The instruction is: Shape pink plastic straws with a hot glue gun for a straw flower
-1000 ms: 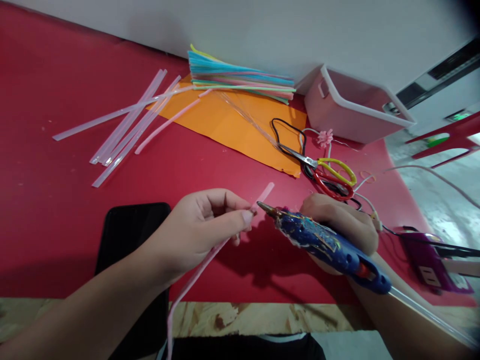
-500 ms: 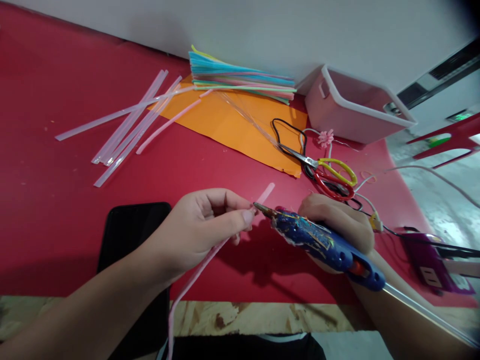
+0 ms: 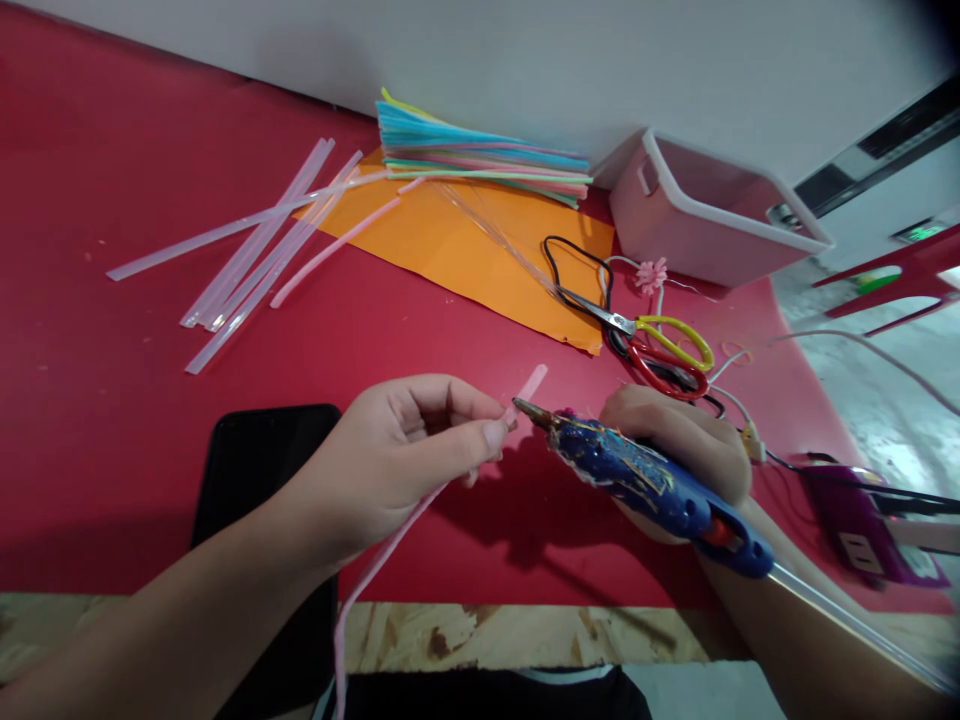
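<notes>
Between thumb and fingertips, my left hand (image 3: 420, 440) pinches a pink pipe cleaner (image 3: 388, 545). One long end hangs down past the table's front edge. A short pale-pink piece (image 3: 534, 382) sticks out beyond the fingertips; where it joins the pipe cleaner is hidden. My right hand (image 3: 679, 445) is wrapped round a blue hot glue gun (image 3: 637, 475), smeared with dried glue. Its metal nozzle points left, close to the pale piece just by my left fingertips; I cannot tell whether it touches. A clear glue stick (image 3: 840, 610) projects from the gun's rear.
Clear glue sticks (image 3: 247, 250) lie at the left, near a pile of coloured pipe cleaners (image 3: 480, 150) and orange paper (image 3: 435, 245). Scissors (image 3: 675, 345), a pink bin (image 3: 697, 215), cables and a purple power strip (image 3: 862, 525) are rightward. A black phone (image 3: 262, 470) lies under my left forearm.
The glue gun's nozzle has shifted slightly to the right and up along the pale piece, away from my left fingertips. My left hand has hardly moved.
</notes>
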{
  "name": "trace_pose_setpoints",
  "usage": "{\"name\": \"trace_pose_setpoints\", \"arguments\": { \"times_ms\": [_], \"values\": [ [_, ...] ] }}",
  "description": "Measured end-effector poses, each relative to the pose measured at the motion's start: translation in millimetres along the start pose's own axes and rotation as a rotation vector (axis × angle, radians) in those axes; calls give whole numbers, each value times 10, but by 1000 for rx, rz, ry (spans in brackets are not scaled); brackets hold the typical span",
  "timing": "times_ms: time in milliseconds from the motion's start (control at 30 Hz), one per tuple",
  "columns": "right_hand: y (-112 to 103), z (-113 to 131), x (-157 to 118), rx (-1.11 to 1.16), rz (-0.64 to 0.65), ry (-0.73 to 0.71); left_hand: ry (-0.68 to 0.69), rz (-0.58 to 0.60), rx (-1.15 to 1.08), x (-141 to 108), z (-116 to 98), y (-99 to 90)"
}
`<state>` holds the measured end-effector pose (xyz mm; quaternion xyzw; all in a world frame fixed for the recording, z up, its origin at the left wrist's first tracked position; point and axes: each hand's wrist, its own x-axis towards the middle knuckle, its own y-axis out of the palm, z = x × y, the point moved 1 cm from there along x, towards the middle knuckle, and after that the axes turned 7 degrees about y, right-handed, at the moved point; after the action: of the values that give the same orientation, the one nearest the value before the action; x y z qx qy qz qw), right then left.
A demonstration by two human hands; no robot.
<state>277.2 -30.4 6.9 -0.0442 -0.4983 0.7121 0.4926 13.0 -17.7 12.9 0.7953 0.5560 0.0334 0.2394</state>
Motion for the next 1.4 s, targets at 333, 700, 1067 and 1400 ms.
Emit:
{"name": "trace_pose_setpoints", "arguments": {
  "times_ms": [333, 700, 1067, 1400],
  "values": [
    [-11, 6, 26, 5, -22, -4, -3, -44, 25, -7, -6, 23],
    [-23, 19, 35, -37, -36, -4, -18, -48, 2, -14, -10, 6],
    [-20, 20, 38, -8, -67, -9, -23, -94, 6, -20, -7, 24],
    [-19, -2, 3, 3, -73, 5, -24, -102, 44, -15, -12, 15]
  ]
}}
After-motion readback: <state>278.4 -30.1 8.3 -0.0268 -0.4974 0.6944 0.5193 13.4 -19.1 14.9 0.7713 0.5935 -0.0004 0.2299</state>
